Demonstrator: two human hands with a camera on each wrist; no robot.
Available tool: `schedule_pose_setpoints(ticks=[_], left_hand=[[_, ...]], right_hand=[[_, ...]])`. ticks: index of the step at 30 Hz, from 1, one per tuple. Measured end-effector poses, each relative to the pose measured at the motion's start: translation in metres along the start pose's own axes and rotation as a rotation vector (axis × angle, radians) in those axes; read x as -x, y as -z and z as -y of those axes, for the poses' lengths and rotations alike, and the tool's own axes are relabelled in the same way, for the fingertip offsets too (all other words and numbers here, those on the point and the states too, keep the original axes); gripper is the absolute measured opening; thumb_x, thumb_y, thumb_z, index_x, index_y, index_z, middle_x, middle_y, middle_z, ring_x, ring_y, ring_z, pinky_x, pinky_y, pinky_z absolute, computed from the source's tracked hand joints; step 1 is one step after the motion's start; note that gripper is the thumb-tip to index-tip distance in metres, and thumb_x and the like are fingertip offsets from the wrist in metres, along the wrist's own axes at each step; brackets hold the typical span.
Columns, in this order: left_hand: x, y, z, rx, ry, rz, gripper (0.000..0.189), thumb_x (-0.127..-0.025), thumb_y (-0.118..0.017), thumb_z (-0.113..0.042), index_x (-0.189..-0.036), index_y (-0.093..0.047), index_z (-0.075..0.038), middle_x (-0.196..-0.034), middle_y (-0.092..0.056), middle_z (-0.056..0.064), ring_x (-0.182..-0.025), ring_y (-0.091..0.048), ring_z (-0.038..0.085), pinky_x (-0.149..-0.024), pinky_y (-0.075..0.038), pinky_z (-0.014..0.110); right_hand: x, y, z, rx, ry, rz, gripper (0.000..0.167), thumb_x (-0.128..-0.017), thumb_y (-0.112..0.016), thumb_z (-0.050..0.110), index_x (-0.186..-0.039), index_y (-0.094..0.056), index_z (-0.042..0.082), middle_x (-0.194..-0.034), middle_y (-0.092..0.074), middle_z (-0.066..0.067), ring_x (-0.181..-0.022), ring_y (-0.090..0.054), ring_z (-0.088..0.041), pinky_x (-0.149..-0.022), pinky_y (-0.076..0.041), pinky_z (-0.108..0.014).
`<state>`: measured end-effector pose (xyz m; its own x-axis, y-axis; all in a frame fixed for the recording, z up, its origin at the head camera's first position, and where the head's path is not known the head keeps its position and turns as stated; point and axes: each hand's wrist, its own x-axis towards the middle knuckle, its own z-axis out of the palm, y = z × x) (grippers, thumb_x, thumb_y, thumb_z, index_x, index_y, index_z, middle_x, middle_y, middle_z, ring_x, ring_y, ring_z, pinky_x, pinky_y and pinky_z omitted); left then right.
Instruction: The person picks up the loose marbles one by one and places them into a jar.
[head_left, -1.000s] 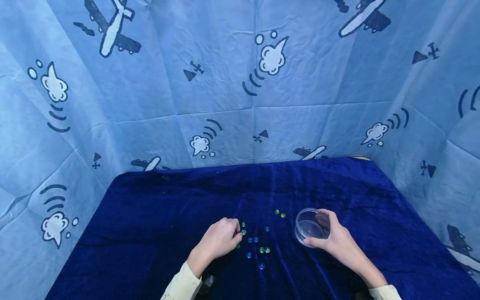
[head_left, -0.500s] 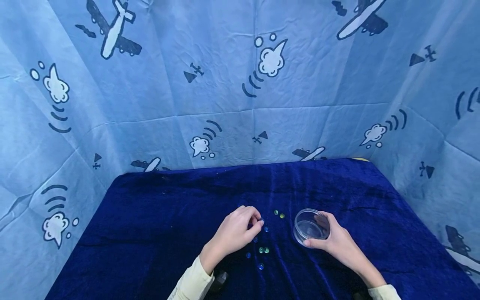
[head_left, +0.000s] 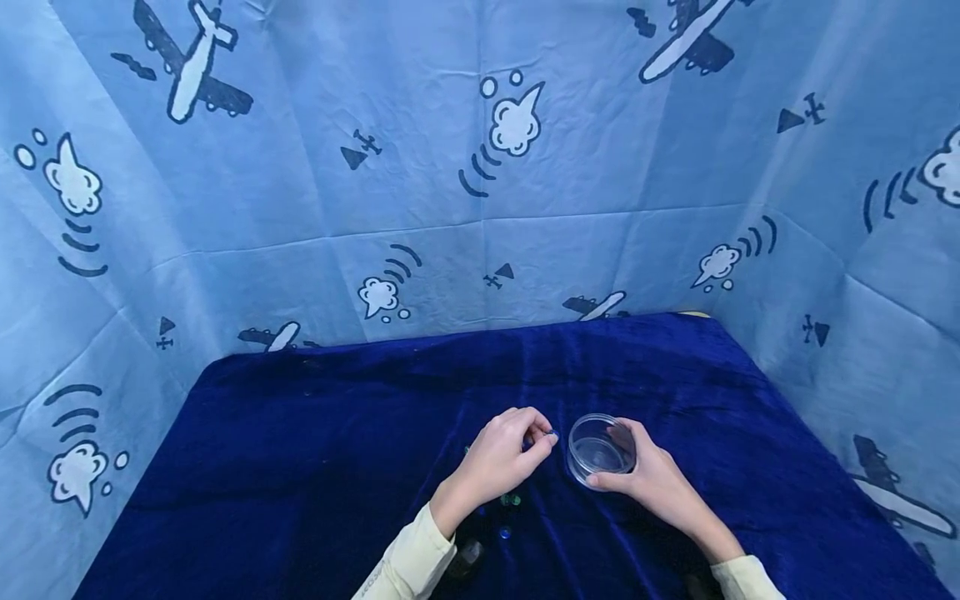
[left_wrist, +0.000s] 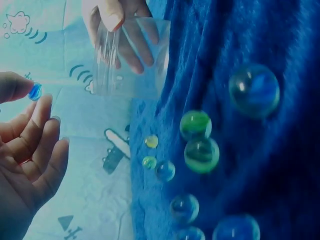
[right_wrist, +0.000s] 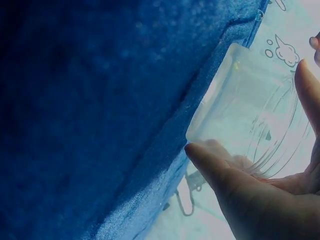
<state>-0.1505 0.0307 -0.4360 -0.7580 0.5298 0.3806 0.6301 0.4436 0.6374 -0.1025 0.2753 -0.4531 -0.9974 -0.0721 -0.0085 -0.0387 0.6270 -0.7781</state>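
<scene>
My left hand [head_left: 495, 462] pinches a blue glass marble [left_wrist: 35, 91] between thumb and index finger, just left of a clear round jar. Its other fingers are loosely bent. The transparent jar [head_left: 597, 458] is gripped around its side by my right hand [head_left: 663, 483], thumb in front and fingers behind. In the right wrist view, the jar's wall [right_wrist: 235, 105] and ridged rim are seen close up. Below the left hand, two green-swirled marbles [head_left: 511, 500] and a blue marble [head_left: 505, 532] lie on the cloth; other marbles are hidden behind the hand.
Dark blue velvet cloth [head_left: 315, 467] covers the table. In the left wrist view, a yellow marble [left_wrist: 151, 141] and several blue ones lie scattered on it. A light blue curtain [head_left: 420, 167] printed with planes and clouds surrounds the table's back and sides.
My left hand has moved right from among the marbles towards the jar, now carrying a blue marble. The right hand keeps its hold on the jar. The head view has shifted slightly right.
</scene>
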Motion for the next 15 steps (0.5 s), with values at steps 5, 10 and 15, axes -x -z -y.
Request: schedule_pose_setpoints(ticks=[5,10,15], left_hand=[[-0.007,-0.011,-0.004,0.007,-0.010,0.024,0.009,-0.099,-0.066,-0.019,-0.102,-0.070,-0.012,-0.086,-0.064,-0.008,-0.082,-0.061,0.013,-0.072,-0.046,0.017],[-0.015,-0.021,-0.006,-0.004,-0.034,0.029,0.009,-0.098,-0.067,-0.020,-0.101,-0.070,-0.012,-0.086,-0.064,-0.008,-0.081,-0.058,0.007,-0.072,-0.045,0.016],[-0.021,-0.031,-0.007,-0.037,-0.063,0.020,0.009,-0.097,-0.067,-0.020,-0.100,-0.070,-0.012,-0.085,-0.065,-0.007,-0.081,-0.057,0.004,-0.071,-0.045,0.015]], right_hand=[[0.002,0.001,0.000,-0.006,0.007,-0.018,0.092,-0.081,-0.089,0.034,-0.145,-0.039,-0.008,-0.140,-0.055,-0.033,-0.130,-0.055,-0.045,-0.105,-0.044,-0.058],[0.004,0.001,0.000,0.009,0.021,-0.025,0.092,-0.080,-0.090,0.033,-0.144,-0.039,-0.007,-0.139,-0.057,-0.033,-0.129,-0.056,-0.044,-0.105,-0.044,-0.058],[0.003,0.000,0.001,0.008,0.007,-0.018,0.091,-0.080,-0.090,0.032,-0.145,-0.039,-0.006,-0.139,-0.057,-0.032,-0.127,-0.057,-0.043,-0.103,-0.046,-0.057]])
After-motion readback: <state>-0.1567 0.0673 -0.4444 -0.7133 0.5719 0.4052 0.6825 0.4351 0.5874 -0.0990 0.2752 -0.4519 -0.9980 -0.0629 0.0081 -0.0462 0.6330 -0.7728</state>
